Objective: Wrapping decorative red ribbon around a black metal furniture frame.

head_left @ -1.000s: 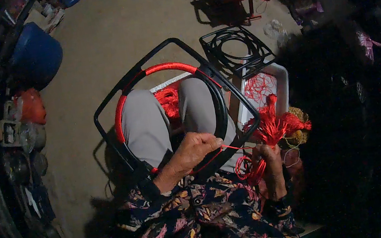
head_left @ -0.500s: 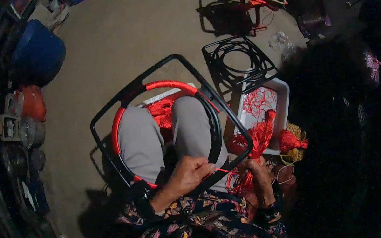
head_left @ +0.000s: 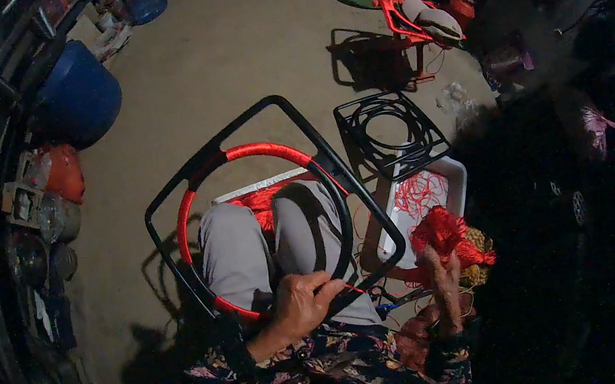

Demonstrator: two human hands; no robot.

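A black metal frame (head_left: pixel 332 163) lies across the person's knees (head_left: pixel 236 253), its inner ring (head_left: pixel 266 148) partly wrapped in red cord. Right of it sits a white tray (head_left: pixel 461 180) with loose red strands inside. At the tray's near end, the right hand (head_left: pixel 445 276) has its fingers closed round a red cord bundle (head_left: pixel 439 230). The left hand's (head_left: pixel 307 302) fingers curl at the ring's near side; what they grip, I cannot tell.
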